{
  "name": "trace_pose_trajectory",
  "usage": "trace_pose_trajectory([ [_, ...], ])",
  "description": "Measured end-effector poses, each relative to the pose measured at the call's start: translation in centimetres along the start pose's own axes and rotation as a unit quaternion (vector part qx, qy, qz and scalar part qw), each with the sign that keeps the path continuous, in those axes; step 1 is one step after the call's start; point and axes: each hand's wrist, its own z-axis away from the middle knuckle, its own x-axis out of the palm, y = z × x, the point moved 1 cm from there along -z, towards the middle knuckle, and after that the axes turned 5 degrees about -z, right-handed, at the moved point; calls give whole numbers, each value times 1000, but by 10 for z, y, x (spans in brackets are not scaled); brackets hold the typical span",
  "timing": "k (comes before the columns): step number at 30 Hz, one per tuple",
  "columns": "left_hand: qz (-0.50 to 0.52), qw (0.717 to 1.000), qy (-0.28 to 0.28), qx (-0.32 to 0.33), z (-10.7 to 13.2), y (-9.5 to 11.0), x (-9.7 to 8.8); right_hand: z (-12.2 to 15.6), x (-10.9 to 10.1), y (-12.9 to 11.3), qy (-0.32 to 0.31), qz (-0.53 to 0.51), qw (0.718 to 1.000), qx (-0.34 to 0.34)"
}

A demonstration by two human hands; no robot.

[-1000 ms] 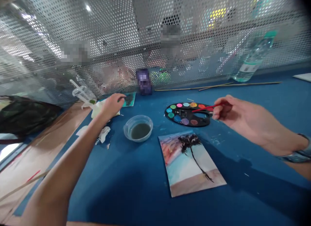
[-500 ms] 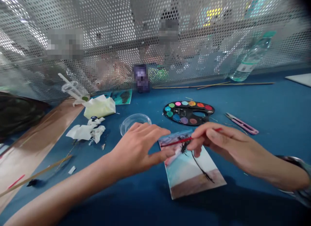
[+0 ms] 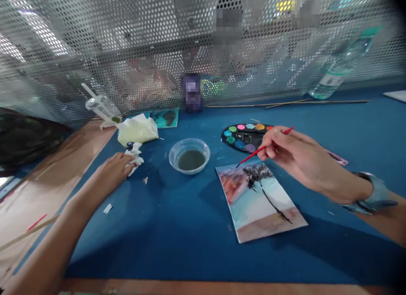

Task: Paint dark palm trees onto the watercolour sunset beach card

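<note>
My right hand [image 3: 283,155] pinches a thin red paintbrush [image 3: 261,148]. The brush slants down to the left, its dark tip near the top edge of a small painting [image 3: 266,202]. On that sheet a black tree stands against a pale blue, red and brown ground. My left hand [image 3: 116,170] is at the far left with its fingers curled over a crumpled white tissue [image 3: 135,153]; the hand hides part of it. Between my hands sits a clear plastic bowl [image 3: 171,156] of murky grey water. A black paint palette [image 3: 226,138] lies behind the painting, partly covered by my right hand.
A tissue pack [image 3: 138,132], a plastic cup with a straw [image 3: 100,107] and a teal painting [image 3: 165,118] lie at the back left. Thin sticks [image 3: 285,104] and a water bottle [image 3: 336,77] are along the mesh panel [image 3: 142,54]. A pink-handled cutter [image 3: 339,158] lies behind my right wrist.
My left hand has moved from above the painting left to the tissue, uncovering the bowl. My right hand has lifted slightly, and the brush now points more steeply down. The view has shifted.
</note>
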Motion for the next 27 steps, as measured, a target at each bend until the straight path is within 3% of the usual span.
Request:
trace_pose_trajectory([
  [4,-13,1000,9,-25,0,-4,4,-5,-1,-13,3,45,998,-42],
  [9,-43,995,65,-69,-5,-7,-18,-8,-9,-37,11,110,985,-130],
  [15,-40,994,88,-50,-20,19,-62,-10,2,-48,-27,111,989,-99],
  [19,-64,988,118,-76,-27,42,-81,-8,17,-40,-103,91,989,-53],
  [22,-71,994,76,-45,-33,37,-69,-5,22,-32,-147,97,984,-40],
  [24,-63,998,21,-15,-36,22,-48,-4,21,-28,-142,118,982,-33],
  [27,-33,999,-15,-2,-36,-6,-15,-6,12,-29,-105,146,983,-31],
])
